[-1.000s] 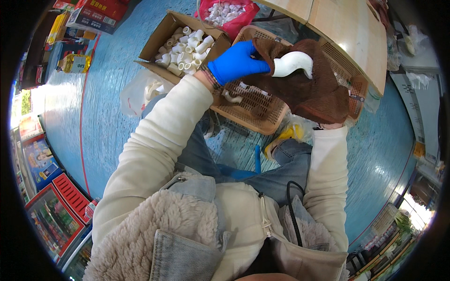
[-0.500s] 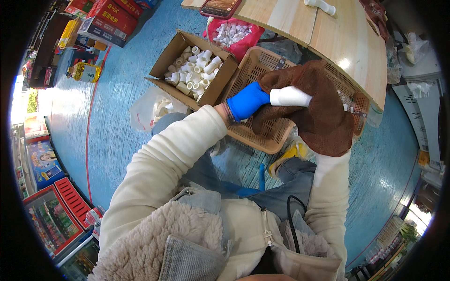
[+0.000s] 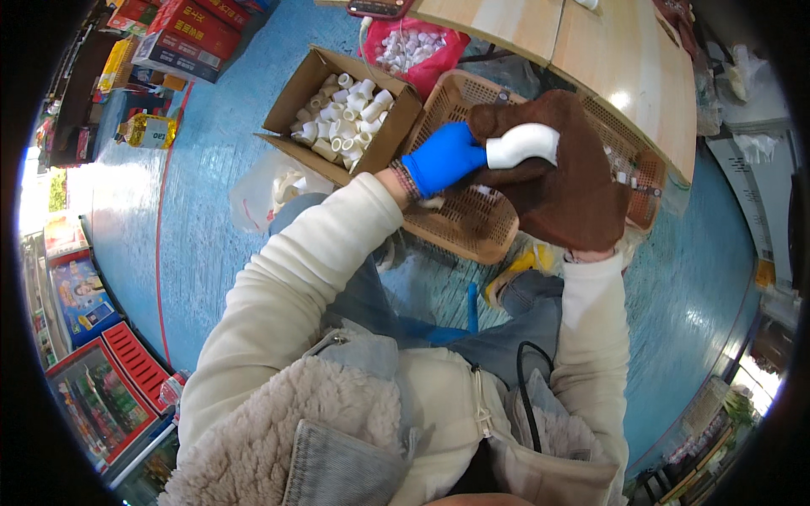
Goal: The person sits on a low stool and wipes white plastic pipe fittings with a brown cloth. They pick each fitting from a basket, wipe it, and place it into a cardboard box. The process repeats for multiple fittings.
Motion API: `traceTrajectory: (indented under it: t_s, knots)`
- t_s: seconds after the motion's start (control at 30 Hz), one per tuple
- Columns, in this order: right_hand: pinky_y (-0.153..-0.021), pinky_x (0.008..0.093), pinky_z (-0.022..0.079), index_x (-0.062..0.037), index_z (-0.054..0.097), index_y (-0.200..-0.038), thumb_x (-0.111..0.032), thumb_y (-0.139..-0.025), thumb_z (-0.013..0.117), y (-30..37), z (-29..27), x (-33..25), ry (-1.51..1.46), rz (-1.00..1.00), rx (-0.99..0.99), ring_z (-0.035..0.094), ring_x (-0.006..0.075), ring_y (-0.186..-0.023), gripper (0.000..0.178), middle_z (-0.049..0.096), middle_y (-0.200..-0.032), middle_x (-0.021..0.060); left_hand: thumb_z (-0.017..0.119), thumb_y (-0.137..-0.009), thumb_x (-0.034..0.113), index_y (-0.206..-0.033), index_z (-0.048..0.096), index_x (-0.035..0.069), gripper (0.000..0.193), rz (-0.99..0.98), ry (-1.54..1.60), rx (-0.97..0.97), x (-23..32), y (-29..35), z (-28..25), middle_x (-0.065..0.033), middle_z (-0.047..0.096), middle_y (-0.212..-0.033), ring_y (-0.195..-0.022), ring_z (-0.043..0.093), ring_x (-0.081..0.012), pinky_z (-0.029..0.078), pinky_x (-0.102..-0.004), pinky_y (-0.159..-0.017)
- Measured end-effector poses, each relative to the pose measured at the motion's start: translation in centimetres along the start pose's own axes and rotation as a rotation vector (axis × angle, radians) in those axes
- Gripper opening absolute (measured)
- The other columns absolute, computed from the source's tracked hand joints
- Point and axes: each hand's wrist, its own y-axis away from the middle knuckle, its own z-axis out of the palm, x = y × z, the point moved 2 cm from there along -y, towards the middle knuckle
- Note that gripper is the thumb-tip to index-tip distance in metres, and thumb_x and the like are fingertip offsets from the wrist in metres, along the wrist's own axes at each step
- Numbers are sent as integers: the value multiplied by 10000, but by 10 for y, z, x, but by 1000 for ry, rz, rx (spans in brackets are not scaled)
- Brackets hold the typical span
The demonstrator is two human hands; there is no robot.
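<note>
Left hand (image 3: 445, 158): blue glove, grip pressed together on the left end of a white curved pipe fitting (image 3: 525, 148). The fitting is held up above the right part of a tan mesh basket (image 3: 443, 105), its bend toward the far side and its right end against a brown cloth (image 3: 582, 185).

Right hand (image 3: 591, 255): mostly covered by the cloth, with only a strip of skin showing at the cuff. Whether its grip is spread or pinching the fitting through the fabric cannot be told. The cloth lies behind and to the right of the fitting, draped over the hand and hiding part of the basket.

Surroundings: the basket holds a few white pieces, partly hidden. Just left of it stands an open cardboard box (image 3: 403, 118) filled with white fittings (image 3: 342, 122). Beyond the box is a pink bag (image 3: 434, 78) of small white pieces (image 3: 409, 49). A clear plastic bag (image 3: 253, 190) containing white parts lies on the near left of the box, on the blue floor (image 3: 219, 160). A light wooden table (image 3: 624, 76) stands at the far right, partly over the basket.
</note>
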Motion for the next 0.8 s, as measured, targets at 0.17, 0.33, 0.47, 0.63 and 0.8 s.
traceTrajectory:
  t_s: [0.17,0.33,0.47,0.63,0.8]
  knots:
    - [-746,334,533,-27,532,-1017,-37,-731,697,-9,9,2,-194,24,11,599,196,-915,330,592,-1045,116,566,-783,181,-914,627,25,213,215,-368,190,-13,1,-3,-219,609,-841,-794,605,-363,482,-388,-649]
    - [-750,321,532,-19,547,-1028,-39,-735,692,-15,2,-15,-626,59,-38,603,186,-912,328,601,-1045,107,580,-800,144,-1033,594,-6,277,367,124,425,-13,-5,-16,-164,647,-906,-870,626,-216,486,-332,-706]
    - [-753,310,531,-12,559,-1036,-41,-738,689,-20,2,-19,-647,22,-170,605,178,-909,327,607,-1045,100,600,-811,162,-1070,589,12,300,343,141,429,-13,-4,-19,-165,643,-958,-917,620,-212,488,-329,-732]
    - [-752,323,523,-27,563,-1046,-53,-709,707,-10,0,-3,129,-65,2,602,205,-917,368,599,-1046,103,597,-797,144,-1015,596,36,243,330,-187,438,-11,1,-20,-182,637,-901,-838,634,-301,500,-360,-675]
    - [-751,326,509,-34,559,-1053,-60,-693,720,0,-4,7,161,-117,62,595,213,-907,395,590,-1035,104,596,-774,139,-964,572,48,212,515,-479,455,-5,4,-21,-194,615,-862,-804,585,-384,499,-393,-640]
